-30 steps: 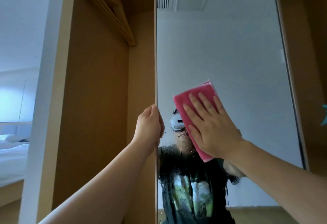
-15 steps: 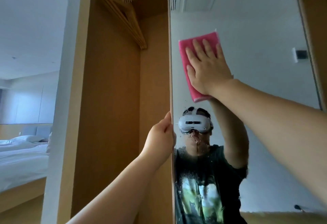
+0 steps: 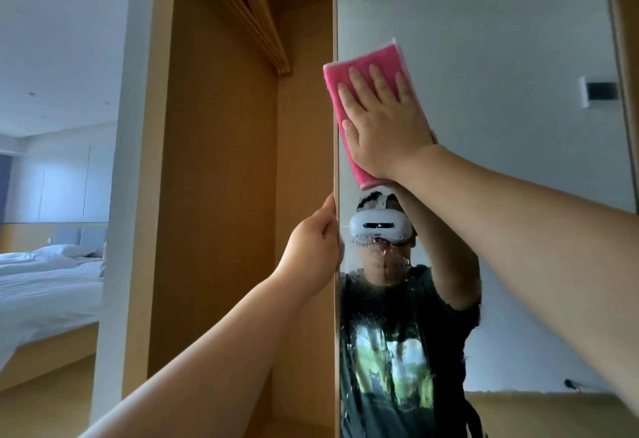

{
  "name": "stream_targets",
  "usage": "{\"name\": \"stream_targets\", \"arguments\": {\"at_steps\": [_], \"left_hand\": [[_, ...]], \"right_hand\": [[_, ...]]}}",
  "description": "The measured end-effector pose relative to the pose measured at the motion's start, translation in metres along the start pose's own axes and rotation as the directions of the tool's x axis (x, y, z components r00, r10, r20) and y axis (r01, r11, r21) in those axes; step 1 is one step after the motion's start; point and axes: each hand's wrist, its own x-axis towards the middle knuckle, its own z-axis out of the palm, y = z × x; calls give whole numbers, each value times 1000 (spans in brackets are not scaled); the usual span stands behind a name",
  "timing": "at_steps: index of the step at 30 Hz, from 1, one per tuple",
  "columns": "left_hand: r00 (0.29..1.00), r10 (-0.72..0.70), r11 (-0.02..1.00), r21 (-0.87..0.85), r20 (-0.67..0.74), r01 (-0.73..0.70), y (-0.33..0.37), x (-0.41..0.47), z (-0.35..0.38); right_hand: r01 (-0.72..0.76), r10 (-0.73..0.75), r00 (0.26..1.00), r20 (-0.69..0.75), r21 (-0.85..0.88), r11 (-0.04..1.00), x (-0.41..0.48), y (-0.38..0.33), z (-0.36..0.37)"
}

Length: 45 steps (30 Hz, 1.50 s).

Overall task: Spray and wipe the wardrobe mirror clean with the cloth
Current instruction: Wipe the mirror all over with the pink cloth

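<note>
Wardrobe (image 3: 221,195): open on the left, with wooden hangers (image 3: 249,12) on the rail up top. A bed (image 3: 41,285) shows far off to the left.
Wardrobe mirror (image 3: 501,195): the door face fills the right side. Its upper glass looks clear and dry.
Wet patch (image 3: 387,299): spray droplets and runs cling to the lower glass, from the reflected chin downward. I'd say that stretch is not wiped yet.
Cloth (image 3: 366,60): pink and folded to a rectangle, pressed flat against the glass high up, at the mirror's left edge.
Cloth's line: the long axis runs close to upright, with the upper end leaning a little left and a short edge on top.
Just changed: a second ago the cloth sat lower, level with the reflected head. It has since climbed and slid left to the edge.
Meaning: the stroke is clearing the upper left strip, so by my guess the wiping is about half done.
Right hand (image 3: 383,126): spread flat on the cloth, fingers straight and pointing up, pressing rather than gripping.
Left hand (image 3: 314,251): lower down, it grips the mirror's left edge with the thumb lying along it, steadying the door.
</note>
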Motion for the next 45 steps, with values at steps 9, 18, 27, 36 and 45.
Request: {"name": "stream_targets", "arguments": {"at_steps": [9, 18, 27, 36, 45], "left_hand": [[999, 36, 998, -47, -31, -37, 1, -1, 1], [997, 74, 997, -1, -21, -74, -5, 2, 0], [998, 11, 998, -63, -68, -15, -20, -16, 9], [989, -146, 977, -153, 23, 148, -60, -47, 15], [965, -256, 959, -110, 56, 260, -81, -85, 21]], "right_hand": [[64, -64, 998, 2, 48, 997, -53, -17, 10], [102, -104, 994, 29, 67, 993, -124, -34, 17], [125, -127, 992, 16, 109, 986, -138, -34, 19], [144, -146, 989, 10, 103, 984, -133, -28, 16], [153, -155, 988, 26, 67, 986, -132, -33, 15]]}}
